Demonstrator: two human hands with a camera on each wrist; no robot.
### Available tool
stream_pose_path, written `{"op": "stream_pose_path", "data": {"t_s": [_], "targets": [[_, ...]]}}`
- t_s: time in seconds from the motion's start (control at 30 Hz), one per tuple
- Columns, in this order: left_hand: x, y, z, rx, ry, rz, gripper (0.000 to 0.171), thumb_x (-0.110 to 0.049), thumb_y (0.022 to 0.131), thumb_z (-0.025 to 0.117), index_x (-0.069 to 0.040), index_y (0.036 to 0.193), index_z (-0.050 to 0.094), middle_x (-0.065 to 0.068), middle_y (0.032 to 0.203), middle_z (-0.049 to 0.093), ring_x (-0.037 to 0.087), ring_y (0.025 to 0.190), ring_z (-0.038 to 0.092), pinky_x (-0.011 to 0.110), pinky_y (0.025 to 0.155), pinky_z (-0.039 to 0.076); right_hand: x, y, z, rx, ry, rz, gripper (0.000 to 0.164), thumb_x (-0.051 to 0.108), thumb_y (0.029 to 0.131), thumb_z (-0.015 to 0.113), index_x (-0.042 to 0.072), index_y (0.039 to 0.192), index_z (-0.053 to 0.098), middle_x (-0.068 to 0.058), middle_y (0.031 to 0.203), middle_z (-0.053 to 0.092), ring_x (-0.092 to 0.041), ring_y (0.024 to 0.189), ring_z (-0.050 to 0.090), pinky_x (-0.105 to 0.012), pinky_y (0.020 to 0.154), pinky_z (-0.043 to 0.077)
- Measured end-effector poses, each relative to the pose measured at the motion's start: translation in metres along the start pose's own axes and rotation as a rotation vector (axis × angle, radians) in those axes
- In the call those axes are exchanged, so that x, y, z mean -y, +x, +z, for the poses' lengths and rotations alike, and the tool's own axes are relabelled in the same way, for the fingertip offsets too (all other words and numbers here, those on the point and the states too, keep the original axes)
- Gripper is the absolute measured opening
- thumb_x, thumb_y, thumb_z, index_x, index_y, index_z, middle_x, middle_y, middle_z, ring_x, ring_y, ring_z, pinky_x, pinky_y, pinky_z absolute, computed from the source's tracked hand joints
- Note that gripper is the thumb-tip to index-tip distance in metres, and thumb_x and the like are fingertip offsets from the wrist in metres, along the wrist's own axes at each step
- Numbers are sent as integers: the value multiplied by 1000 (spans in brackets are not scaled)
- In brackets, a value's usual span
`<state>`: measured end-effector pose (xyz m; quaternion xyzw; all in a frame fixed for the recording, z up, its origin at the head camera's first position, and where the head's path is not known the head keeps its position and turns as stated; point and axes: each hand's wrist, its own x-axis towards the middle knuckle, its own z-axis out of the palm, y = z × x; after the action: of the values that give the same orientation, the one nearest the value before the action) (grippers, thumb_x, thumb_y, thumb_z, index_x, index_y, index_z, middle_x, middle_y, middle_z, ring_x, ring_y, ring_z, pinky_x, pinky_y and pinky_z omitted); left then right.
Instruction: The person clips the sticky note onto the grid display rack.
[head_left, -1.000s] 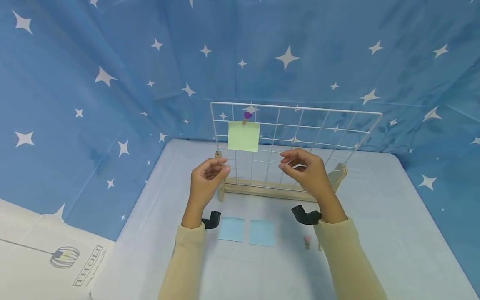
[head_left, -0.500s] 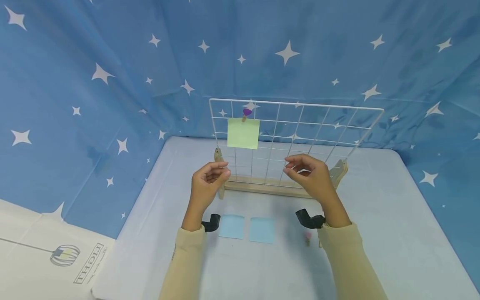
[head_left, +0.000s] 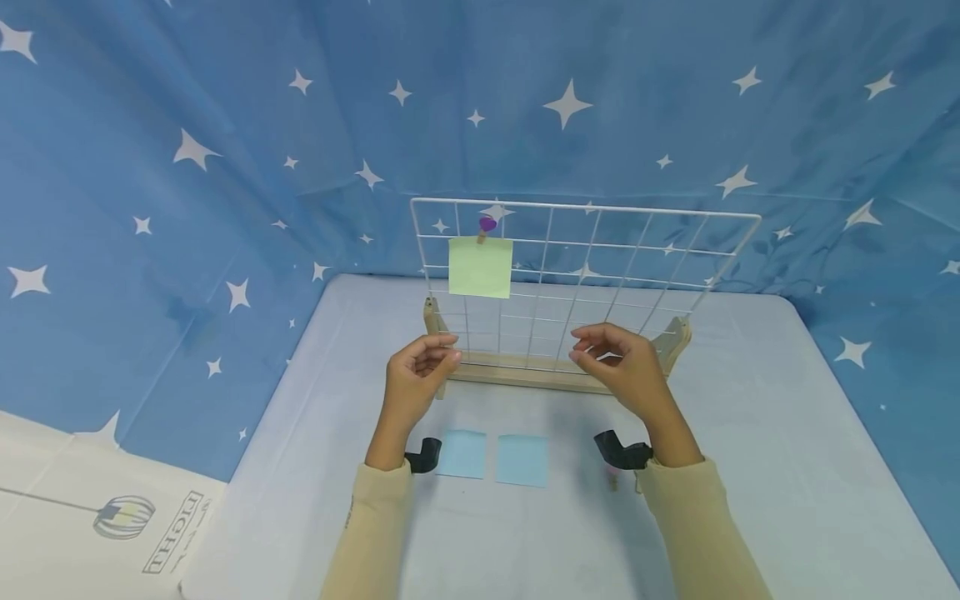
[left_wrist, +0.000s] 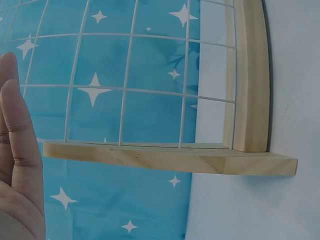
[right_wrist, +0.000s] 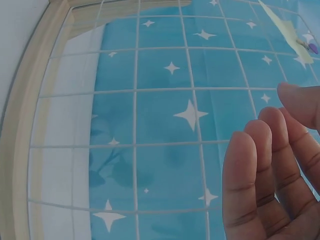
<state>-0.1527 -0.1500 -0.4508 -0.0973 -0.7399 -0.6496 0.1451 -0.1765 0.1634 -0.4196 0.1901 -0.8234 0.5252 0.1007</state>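
Observation:
My left hand [head_left: 417,373] hovers in front of the left end of a white wire grid [head_left: 551,225], fingers loosely bent and holding nothing. Toward the grid's right end, my right hand [head_left: 621,363] is held up the same way, with a gap between thumb and fingers. The grid stands upright in a wooden stand [head_left: 536,377]. High on its left side, a green sticky note [head_left: 480,267] hangs from a small clothespin with a purple heart [head_left: 487,223]. In the right wrist view the note [right_wrist: 287,32] appears edge-on, beyond the right thumb.
Two light blue sticky notes [head_left: 522,460] lie side by side on the white table [head_left: 480,550]. A clothespin with a pink heart [head_left: 612,477] lies beneath the right wrist, partly covered by the black wrist mount [head_left: 624,452]. Behind the table hangs a blue curtain [head_left: 420,133] with white stars.
Both hands have sunk a little, drawing back from the grid; the right has also shifted slightly right. The head view has tilted slightly. The green note and its clothespin hang as before.

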Motion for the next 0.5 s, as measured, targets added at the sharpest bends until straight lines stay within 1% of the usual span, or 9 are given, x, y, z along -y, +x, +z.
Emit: {"op": "stream_pose_path", "data": {"t_s": [0.2, 0.5], "targets": [[4, -5, 2, 5, 2, -39, 22, -3, 99, 77, 6, 119, 76, 15, 100, 78, 7, 85, 70, 20, 79, 57, -7, -7, -3, 0, 0, 25, 21, -4, 96, 79, -5, 116, 76, -20, 100, 75, 0, 85, 64, -12, 75, 55], [10, -12, 1, 40, 21, -61, 24, -4, 99, 77, 5, 122, 75, 20, 102, 78, 7, 86, 71, 20, 80, 57, -18, -18, -6, -7, -18, 62, 21, -2, 95, 80, -5, 116, 77, -19, 100, 76, -1, 85, 65, -13, 75, 55]]}}
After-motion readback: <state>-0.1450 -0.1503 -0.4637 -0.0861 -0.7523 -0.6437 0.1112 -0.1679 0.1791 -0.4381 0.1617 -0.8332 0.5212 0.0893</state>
